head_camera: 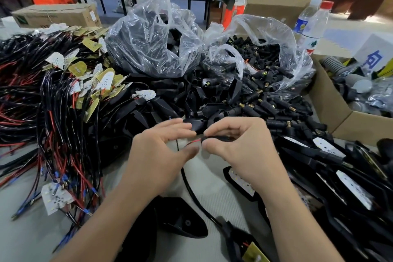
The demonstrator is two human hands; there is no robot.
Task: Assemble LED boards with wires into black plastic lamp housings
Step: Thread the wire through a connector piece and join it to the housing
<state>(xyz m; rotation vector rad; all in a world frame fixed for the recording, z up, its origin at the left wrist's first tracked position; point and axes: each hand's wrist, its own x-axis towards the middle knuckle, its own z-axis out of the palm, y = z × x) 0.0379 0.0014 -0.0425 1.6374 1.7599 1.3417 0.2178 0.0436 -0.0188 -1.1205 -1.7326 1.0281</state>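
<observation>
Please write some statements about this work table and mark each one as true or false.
1. The right hand pinches a small black part with a red wire coming out. True.
2. The left hand holds a screwdriver. False: it holds no tool; its fingers are beside the red wire.
3. A heap of wired LED boards lies on the person's left. True.
4. The two bottles lie flat. False: they stand upright.
5. The plastic bag near the bottles is tied shut. False: it is open, showing black connectors.

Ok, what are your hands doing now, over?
Report: left hand open, right hand pinching black cable end, its red wire sticking out. Nothing in the way.
</observation>
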